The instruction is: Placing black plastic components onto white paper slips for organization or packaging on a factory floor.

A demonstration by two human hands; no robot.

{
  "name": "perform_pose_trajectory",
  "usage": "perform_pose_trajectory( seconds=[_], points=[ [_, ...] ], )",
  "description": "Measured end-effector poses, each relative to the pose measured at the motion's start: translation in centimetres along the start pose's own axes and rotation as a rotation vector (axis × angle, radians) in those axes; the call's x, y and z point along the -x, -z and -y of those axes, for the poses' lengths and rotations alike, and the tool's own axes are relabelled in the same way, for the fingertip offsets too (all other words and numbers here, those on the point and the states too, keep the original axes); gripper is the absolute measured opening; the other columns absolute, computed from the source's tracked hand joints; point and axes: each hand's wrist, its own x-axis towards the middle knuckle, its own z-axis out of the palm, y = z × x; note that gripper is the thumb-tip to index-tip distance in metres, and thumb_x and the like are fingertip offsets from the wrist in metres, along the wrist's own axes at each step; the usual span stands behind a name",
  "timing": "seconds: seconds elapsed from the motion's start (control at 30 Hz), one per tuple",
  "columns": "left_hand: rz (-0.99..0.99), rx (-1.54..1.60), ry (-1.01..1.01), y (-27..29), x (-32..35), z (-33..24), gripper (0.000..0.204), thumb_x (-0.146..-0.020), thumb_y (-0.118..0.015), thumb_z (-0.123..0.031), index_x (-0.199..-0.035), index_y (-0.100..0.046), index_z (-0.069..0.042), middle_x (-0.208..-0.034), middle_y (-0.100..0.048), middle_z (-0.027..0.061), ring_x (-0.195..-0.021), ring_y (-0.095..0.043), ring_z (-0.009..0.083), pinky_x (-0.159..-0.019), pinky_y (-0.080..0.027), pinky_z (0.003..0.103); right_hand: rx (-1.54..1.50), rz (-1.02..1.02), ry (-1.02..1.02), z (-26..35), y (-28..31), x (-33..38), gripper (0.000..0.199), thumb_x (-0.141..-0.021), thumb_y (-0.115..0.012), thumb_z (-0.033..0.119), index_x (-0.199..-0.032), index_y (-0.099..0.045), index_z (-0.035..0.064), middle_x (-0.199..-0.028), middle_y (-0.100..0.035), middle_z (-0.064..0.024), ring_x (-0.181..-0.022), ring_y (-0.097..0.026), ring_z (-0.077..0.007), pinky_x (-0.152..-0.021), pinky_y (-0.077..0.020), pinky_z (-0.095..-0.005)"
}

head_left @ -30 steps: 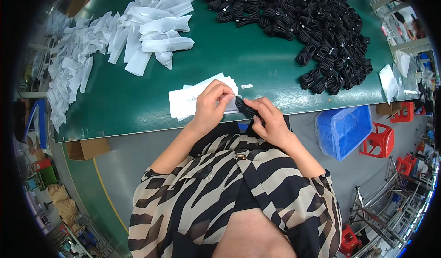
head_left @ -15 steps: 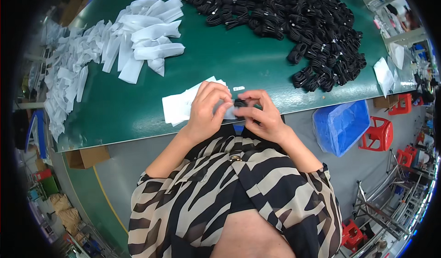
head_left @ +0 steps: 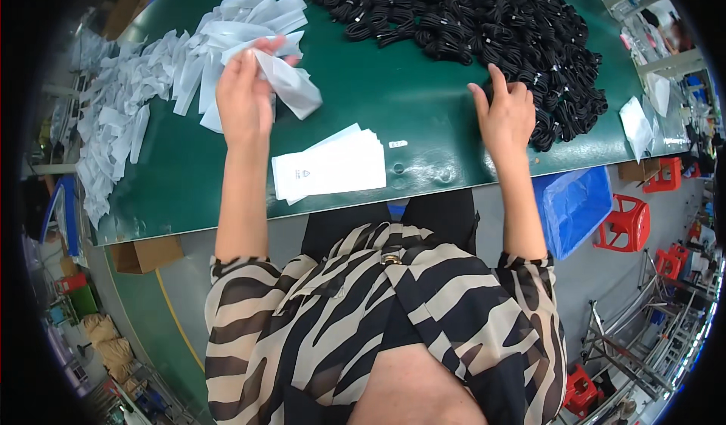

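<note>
My left hand [head_left: 246,88] is raised at the edge of a pile of translucent white pouches [head_left: 198,66]. Its fingers pinch one end of a white pouch [head_left: 291,85] that sticks out to the right; whether anything is inside it cannot be made out. At the left edge of the pile of coiled black cables [head_left: 484,20], my right hand [head_left: 508,113] reaches with thumb and fingers apart and nothing visible in it. A stack of flat white bags [head_left: 333,168] lies near the table's front edge, between my forearms.
The green table [head_left: 378,85] curves away in front of me. A small white strip [head_left: 398,144] lies right of the stack. A blue bin [head_left: 575,206] with a clear liner and a red stool [head_left: 626,221] stand beyond the front edge at right. A crumpled white bag [head_left: 635,126] is at the right end.
My hands have parted from above the stack, where they held a dark item and a white pouch. The left went up and left with a white pouch; the right moved to the cables and is open.
</note>
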Motion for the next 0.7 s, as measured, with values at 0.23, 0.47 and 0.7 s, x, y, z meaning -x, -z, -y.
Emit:
perform_pose_trajectory(
  seconds=[0.23, 0.47, 0.7],
  points=[
    [0.178, -1.195, -0.272, -2.4, 6.3, 2.7, 0.029, -0.086, -0.073, -0.006, -0.113, -0.064, -0.001, -0.114, -0.063, 0.0131, -0.108, -0.061, 0.0299, -0.094, -0.05, 0.04, 0.01, 0.159, -0.054, -2.1, -3.4, -0.3, 0.034, -0.087, -0.074, 0.032, -0.106, -0.062, 0.007, -0.092, -0.062, -0.0175, -0.079, -0.065, -0.0385, -0.068, -0.054, -0.0464],
    [0.502, -1.342, -0.297, -3.5, 12.0, 7.8, 0.014, -0.081, -0.074, -0.005, -0.088, -0.063, -0.002, -0.089, -0.06, 0.0087, -0.08, -0.06, 0.0259, -0.066, -0.048, 0.037, -0.82, 0.162, -0.187, 2.4, 0.3, 2.6, 0.031, -0.085, -0.068, -0.003, -0.115, -0.064, -0.0002, -0.088, -0.065, -0.0032, -0.075, -0.057, -0.0082, -0.066, -0.0479, -0.0224],
    [0.322, -1.142, -0.052, -3.5, 12.1, 7.9, 0.007, -0.086, -0.068, 0.0, -0.087, -0.06, 0.0, -0.081, -0.06, 0.0074, -0.07, -0.056, 0.0186, -0.065, -0.045, 0.032, -1.019, 0.288, 0.094, 6.0, 3.1, 7.3, 0.038, -0.078, -0.068, -0.007, -0.115, -0.067, 0.0011, -0.098, -0.062, -0.0125, -0.082, -0.061, -0.0231, -0.067, -0.0495, -0.0304]
  ],
)
